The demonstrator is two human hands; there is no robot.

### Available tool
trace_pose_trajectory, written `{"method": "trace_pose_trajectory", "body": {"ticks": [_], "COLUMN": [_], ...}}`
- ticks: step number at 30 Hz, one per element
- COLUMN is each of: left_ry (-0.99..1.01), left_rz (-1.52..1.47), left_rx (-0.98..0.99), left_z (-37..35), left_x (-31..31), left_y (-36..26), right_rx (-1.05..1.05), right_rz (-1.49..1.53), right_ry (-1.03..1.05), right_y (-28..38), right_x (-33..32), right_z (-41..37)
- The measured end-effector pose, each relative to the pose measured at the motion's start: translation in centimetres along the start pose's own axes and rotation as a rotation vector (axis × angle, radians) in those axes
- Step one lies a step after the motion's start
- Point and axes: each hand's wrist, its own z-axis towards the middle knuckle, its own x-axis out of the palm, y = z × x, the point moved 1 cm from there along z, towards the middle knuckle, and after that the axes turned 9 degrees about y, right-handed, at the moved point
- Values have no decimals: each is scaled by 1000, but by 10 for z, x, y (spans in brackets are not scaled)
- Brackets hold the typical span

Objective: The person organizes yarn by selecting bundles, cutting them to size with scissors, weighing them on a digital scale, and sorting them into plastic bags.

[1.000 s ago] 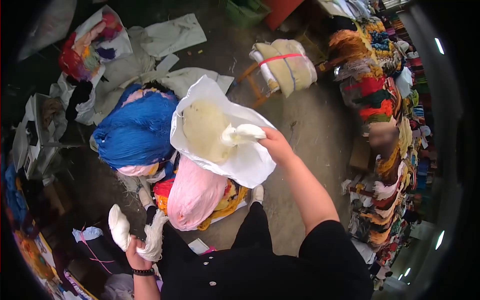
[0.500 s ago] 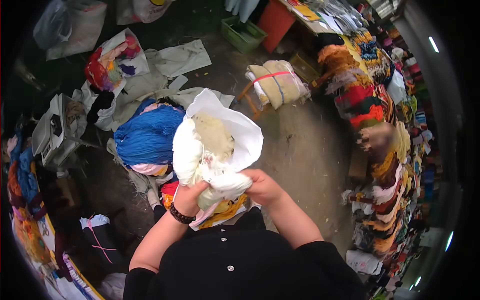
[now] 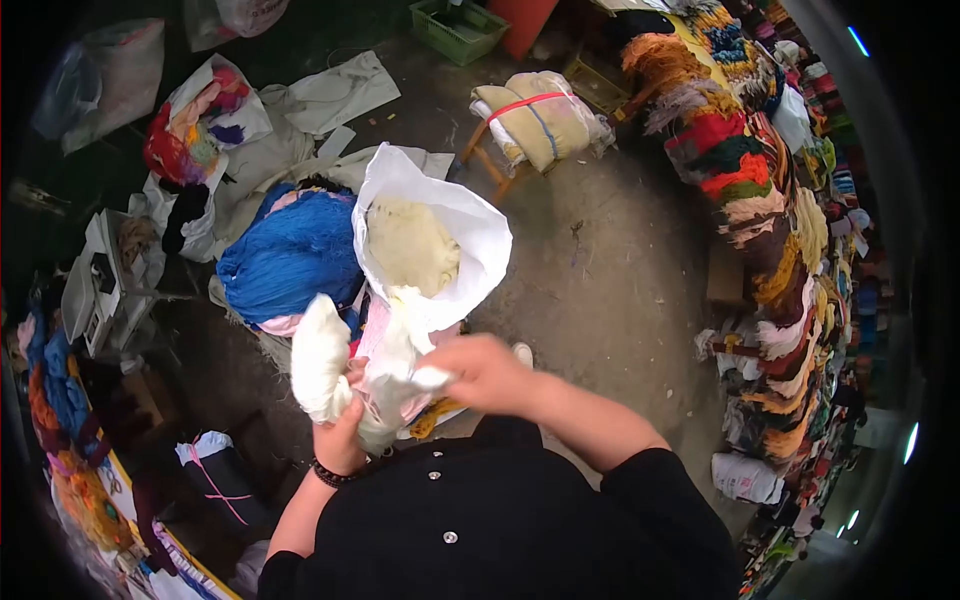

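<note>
My left hand [image 3: 338, 440] is closed around a white yarn skein [image 3: 320, 360], which bulges up to the left above the fingers. Close by, my right hand [image 3: 485, 373] is slightly blurred and pinches white strands from the same white yarn, just right of the left hand. Directly beyond both hands stands a white sack [image 3: 487, 250], its mouth wide open. Inside it lies cream-coloured yarn [image 3: 410, 245]. A large blue yarn bundle [image 3: 290, 255] rests left of the sack. Mustard yarn [image 3: 432, 418] shows in part below my right hand.
A strapped beige bundle [image 3: 540, 115] sits on a wooden stool ahead. Many coloured yarn skeins [image 3: 740, 180] hang along the right side. A green crate [image 3: 458, 30] stands at the back. To the left are a white plastic chair [image 3: 95, 275] and a tied dark bundle [image 3: 220, 480].
The white yarn has come down and left, away from the sack's mouth, uncovering the cream yarn inside. My left hand moved lower left; my right hand swung inward. The view shifted slightly.
</note>
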Motion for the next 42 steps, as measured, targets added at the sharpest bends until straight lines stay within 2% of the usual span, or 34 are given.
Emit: {"method": "trace_pose_trajectory", "body": {"ticks": [1,2,3,5,6,8,9,11,12,14,17,19,21,23,25,26,28,29,31,32,33,35,37,39,40,42], "left_ry": [-24,-48,-117,-212,-242,-250,-329,-404,-432,-444,-519,-490,-518,-532,-552,-600,-800,-819,-935,-1017,-1035,-1102,-1166,-1183,-1172,-1073], "left_rz": [59,119,142,173,134,238,220,243,288,272,242,324,346,366,493,593,577,345,107,42,40,-173,-158,-167,-159,-421], "left_rx": [38,79,31,115,143,186,215,264,304,304,328,375,439,505,503,512,630,674,643,634,593,638,583,612,695,789], "left_z": [5,7,1,-3,-6,-15,-20,-30,-35,-52,-72,-85,-98,-113,-133,-144,-170,-185,-216,-227,-241,-257,-264,-267,-266,-264], "left_x": [10,20,-2,-13,-20,-34,-38,-51,-56,-76,-76,-76,-78,-79,-77,-79,-70,-50,-30,-20,-21,-20,-40,-50,-62,-66], "left_y": [-17,-33,-29,-36,-41,-56,-61,-72,-76,-79,-89,-93,-92,-84,-75,-63,-32,-20,10,22,34,43,56,56,71,80], "right_rx": [54,6,-47,-105,-146,-156,-204,-121,-167,-180,54,108,192,268,255,298,359,331,304,268,421,380,382,430,485,553], "right_rz": [16,-128,-275,-452,-424,-240,-57,347,399,473,273,87,76,198,206,262,285,275,201,119,83,117,96,21,-29,-230], "right_ry": [-50,-113,-174,-272,-304,-398,-492,-570,-591,-580,-451,-374,-355,-327,-248,-206,-134,-133,-104,-102,-155,-156,-151,-155,-192,-123], "right_y": [11,19,26,42,41,32,32,32,30,30,8,-31,-66,-83,-91,-93,-109,-106,-102,-100,-92,-90,-110,-137,-155,-211], "right_x": [-18,-34,-49,-73,-81,-91,-92,-93,-96,-97,-92,-93,-87,-79,-74,-72,-76,-76,-73,-70,-68,-58,-56,-52,-56,-73], "right_z": [2,5,8,15,18,23,30,36,43,62,80,89,94,99,105,108,113,112,112,112,110,111,120,136,134,142]}}
